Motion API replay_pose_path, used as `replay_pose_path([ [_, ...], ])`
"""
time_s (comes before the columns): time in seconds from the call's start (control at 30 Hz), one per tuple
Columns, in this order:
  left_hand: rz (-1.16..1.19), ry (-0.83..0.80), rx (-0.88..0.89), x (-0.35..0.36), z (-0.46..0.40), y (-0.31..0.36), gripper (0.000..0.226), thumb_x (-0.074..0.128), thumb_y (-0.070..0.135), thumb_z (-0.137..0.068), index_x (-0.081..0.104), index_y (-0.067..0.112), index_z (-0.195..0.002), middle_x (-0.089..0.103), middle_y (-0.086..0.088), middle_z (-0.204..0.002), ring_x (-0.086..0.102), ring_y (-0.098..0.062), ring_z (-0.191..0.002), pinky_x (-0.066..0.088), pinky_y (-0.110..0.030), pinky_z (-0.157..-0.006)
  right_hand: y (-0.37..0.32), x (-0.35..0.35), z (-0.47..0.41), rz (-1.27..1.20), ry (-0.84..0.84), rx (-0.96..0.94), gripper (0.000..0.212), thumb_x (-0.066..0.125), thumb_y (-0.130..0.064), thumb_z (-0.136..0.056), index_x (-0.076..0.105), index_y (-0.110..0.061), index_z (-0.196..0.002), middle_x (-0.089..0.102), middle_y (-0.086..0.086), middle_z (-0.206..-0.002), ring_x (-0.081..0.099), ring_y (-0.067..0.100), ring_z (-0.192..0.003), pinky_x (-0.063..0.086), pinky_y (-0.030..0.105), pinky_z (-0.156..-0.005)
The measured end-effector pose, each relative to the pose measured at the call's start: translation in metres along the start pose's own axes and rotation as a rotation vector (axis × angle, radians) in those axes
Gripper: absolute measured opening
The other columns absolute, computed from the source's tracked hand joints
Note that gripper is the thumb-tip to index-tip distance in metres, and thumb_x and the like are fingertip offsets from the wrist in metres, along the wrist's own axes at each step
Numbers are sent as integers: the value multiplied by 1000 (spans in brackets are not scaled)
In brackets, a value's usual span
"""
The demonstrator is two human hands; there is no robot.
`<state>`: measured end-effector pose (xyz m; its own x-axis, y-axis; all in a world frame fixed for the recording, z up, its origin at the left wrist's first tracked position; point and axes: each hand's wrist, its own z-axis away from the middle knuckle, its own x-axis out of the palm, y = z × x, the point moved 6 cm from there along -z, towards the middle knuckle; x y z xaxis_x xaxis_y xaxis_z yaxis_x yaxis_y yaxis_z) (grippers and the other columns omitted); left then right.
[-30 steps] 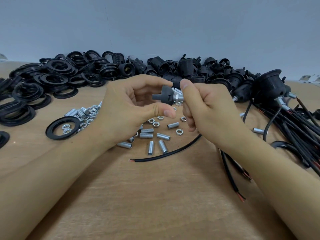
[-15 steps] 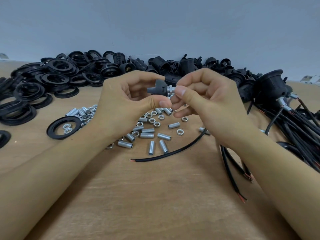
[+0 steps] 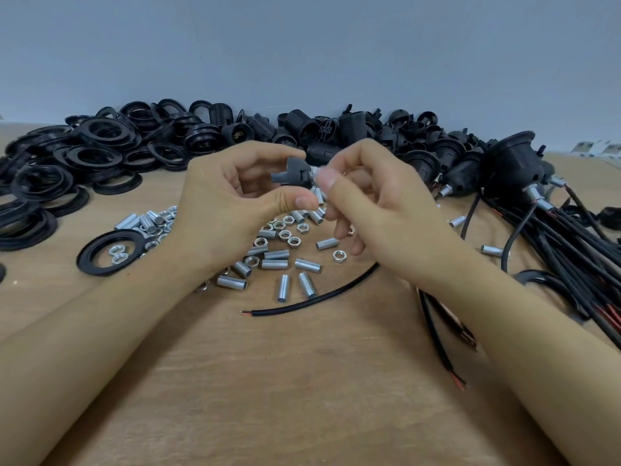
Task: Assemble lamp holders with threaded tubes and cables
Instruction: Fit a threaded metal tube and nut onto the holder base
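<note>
Holder cap (image 3: 294, 172) held level, tube end pointing right.

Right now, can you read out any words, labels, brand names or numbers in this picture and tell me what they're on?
No text can be read.
The small pale cards at the far right edge of the table show dark marks too small and blurred to read.
The black lamp holders, rings, metal tubes, nuts and cables show no legible markings.

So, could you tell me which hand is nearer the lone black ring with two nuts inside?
Left. The left hand is just right of the ring; the right hand is farther right.
</note>
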<state>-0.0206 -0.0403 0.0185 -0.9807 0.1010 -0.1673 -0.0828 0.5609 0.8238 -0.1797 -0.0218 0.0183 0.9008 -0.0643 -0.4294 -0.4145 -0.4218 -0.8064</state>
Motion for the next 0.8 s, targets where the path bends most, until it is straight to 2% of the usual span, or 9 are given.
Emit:
replay_pose_path([
  [0.03,-4,-8,4,0,0,1,45,83,28,-63,70,20,-105,77,12,-93,73,-6,-88,55,-17,-77,-2,0,0,7,-9,-31,16,54,-32,-97,56,-19,-90,66,4,-66,63,24,-58,52,34,-50],
  [0.1,2,-25,11,1,2,3,44,83,25,-64,70,19,-105,76,14,-93,72,-4,-87,54,-14,-75,-2,1,-1,-8,-21,-61,22,52,-27,-99,57,-12,-84,63,3,-59,59,20,-52,49,28,-49],
  [0.27,-10,-53,45,5,4,8,44,83,25,-62,70,21,-103,75,19,-89,70,2,-86,52,-10,-75,3,4,2,-60,-25,67,63,39,-53,-100,53,-13,-53,55,9,-40,50,22,-36,44,22,-43],
  [0.37,-3,-34,17,3,2,3,43,83,27,-62,69,22,-102,75,18,-89,71,-1,-85,53,-13,-74,2,2,0,-78,-12,73,55,40,-57,-98,60,-13,-71,63,6,-52,59,15,-45,45,22,-45],
  [0.47,16,-32,10,2,1,1,43,82,27,-63,70,22,-103,76,15,-92,72,-2,-85,53,-13,-73,-1,-1,0,-101,-12,12,28,49,-32,-101,58,-12,-84,63,1,-57,60,19,-50,47,25,-46],
  [0.53,11,-51,28,3,2,2,43,84,27,-62,70,23,-103,76,16,-93,71,-1,-85,53,-12,-74,0,0,0,-64,-1,3,37,47,-30,-102,57,-9,-72,58,3,-48,54,21,-43,45,25,-45],
  [0.63,-17,-64,49,5,4,4,44,85,32,-59,70,29,-100,74,21,-91,70,2,-84,52,-11,-75,3,2,2,-47,-17,78,59,42,-43,-102,52,-11,-53,52,7,-38,48,17,-34,42,19,-45],
  [0.73,-20,-54,61,4,2,4,42,84,30,-62,69,26,-101,74,23,-90,70,2,-86,52,-11,-75,3,4,1,-79,-67,120,52,43,-52,-99,60,-12,-71,64,7,-52,60,19,-43,48,26,-43],
  [0.8,-20,-52,78,3,1,5,42,83,29,-63,69,24,-102,74,22,-91,70,2,-86,52,-11,-75,2,5,1,-79,-66,82,40,44,-43,-101,57,-10,-83,64,2,-58,63,17,-48,48,28,-42],
])
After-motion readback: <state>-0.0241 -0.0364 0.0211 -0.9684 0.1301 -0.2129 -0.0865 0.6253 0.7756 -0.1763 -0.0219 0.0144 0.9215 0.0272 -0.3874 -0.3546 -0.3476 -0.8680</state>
